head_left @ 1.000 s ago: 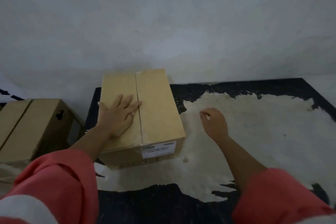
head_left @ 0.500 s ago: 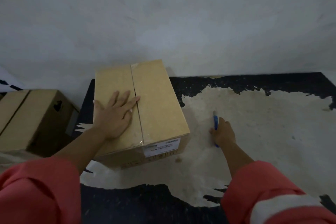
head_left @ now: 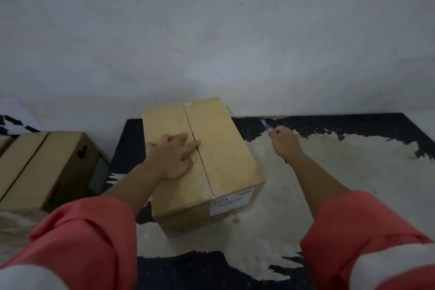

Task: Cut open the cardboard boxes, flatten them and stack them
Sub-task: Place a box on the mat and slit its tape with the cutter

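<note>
Head view: the sealed cardboard box (head_left: 220,148) stands close to the wall on a black, worn surface (head_left: 353,172). Whether that is a table or a floor mat I cannot tell. Its two top flaps meet at a taped seam (head_left: 188,120), and the tape looks uncut. A white label (head_left: 231,202) is on the face nearest the person.

The left hand (head_left: 173,158) lies flat on the box's left flap, its grip spread wide and the fingertips reaching the seam. This is probably to pin the box so it cannot slide or turn under a blade.

The right hand (head_left: 286,142) hovers to the right of the box, level with its far end and clear of it. Its grip is curled round a blue-handled cutter (head_left: 266,125). The blade points away from the person and toward the wall, likely so the tool can reach the far end of the seam and be drawn back toward the person.

A second box (head_left: 47,167), also unflattened, waits to the left of the sealed box and apart from it.

The task appears to be at its start, with nothing flattened or stacked in view. The left fingertips lie on the likely cut line, so they should shift aside first.
</note>
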